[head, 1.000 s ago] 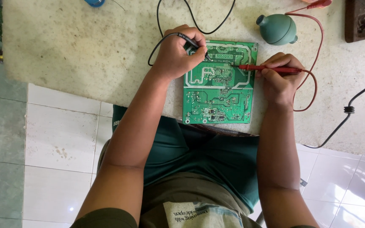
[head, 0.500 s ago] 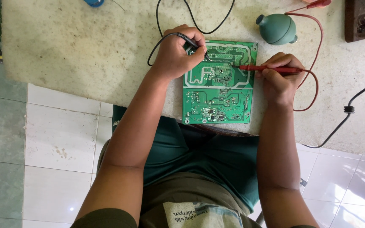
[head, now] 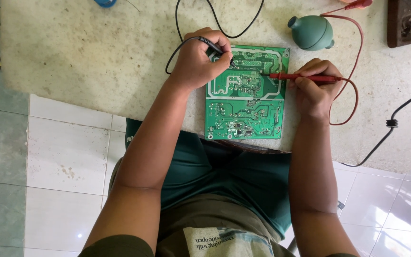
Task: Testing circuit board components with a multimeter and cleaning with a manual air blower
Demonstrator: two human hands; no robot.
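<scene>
Little has changed: the left hand (head: 198, 59) still pinches the black probe (head: 215, 47) and the right hand (head: 312, 88) the red probe (head: 303, 76), both tips on the green circuit board (head: 244, 104) lying between them.

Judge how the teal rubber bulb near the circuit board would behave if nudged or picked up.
The teal bulb is rounded and lies on its side on the stone table, so a nudge would probably roll it. It looks like hollow rubber, so likely light and squashy. Its matte skin should not be slippery.
</scene>
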